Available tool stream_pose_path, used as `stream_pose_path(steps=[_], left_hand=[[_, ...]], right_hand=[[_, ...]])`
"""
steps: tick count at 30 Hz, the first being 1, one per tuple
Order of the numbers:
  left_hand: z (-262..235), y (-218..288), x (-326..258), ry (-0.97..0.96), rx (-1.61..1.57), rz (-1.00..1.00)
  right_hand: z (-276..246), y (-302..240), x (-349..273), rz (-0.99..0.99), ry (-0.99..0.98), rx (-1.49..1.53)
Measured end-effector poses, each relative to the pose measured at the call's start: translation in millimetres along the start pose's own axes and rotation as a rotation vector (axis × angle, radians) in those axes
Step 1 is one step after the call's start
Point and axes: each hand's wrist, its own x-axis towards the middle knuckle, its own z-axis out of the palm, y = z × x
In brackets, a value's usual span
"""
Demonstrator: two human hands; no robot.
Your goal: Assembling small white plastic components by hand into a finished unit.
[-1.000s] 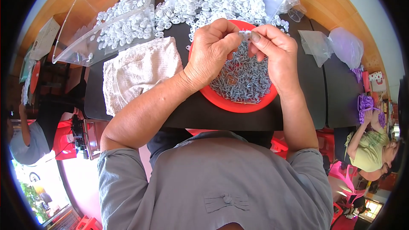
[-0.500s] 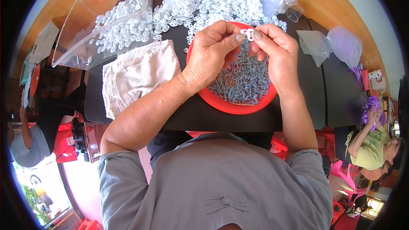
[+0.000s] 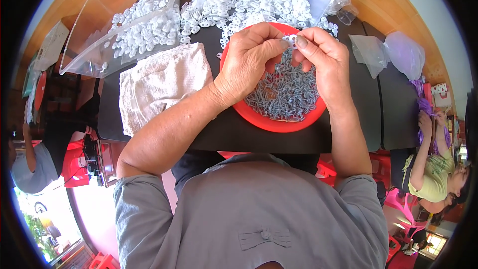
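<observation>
Over the round red plastic basin (image 3: 282, 126), the left hand (image 3: 250, 56) and right hand (image 3: 323, 61) pinch a small white two-holed plastic piece (image 3: 292, 41) between them, its long axis apparently crosswise, neither hand nearer.

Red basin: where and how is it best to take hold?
The red basin is probably best held by its near rim, at two spots left and right of the middle, coming from the person's side. That curved edge is exposed, while the left hand and right hand cover parts farther away. Loose grey pieces lie inside, so keep it level.
</observation>
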Motion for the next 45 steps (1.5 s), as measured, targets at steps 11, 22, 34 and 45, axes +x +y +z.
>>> stream_pose_path(steps=[11,22,34,45], left_hand=[[0.0,2.6,3.2,-0.002,0.036,-0.035],[0.6,1.1,3.9,-0.016,0.019,-0.092],[-1.9,7.2,1.9,-0.076,0.072,-0.102],[-0.5,0.0,4.5,-0.019,0.010,-0.133]], right_hand=[[0.3,1.4,2.0,-0.004,-0.004,-0.033],[-3.9,1.6,3.4,0.009,-0.022,-0.063],[-5.6,4.2,4.4,-0.033,-0.105,-0.081],[-3.2,0.8,4.1,0.037,-0.054,-0.035]])
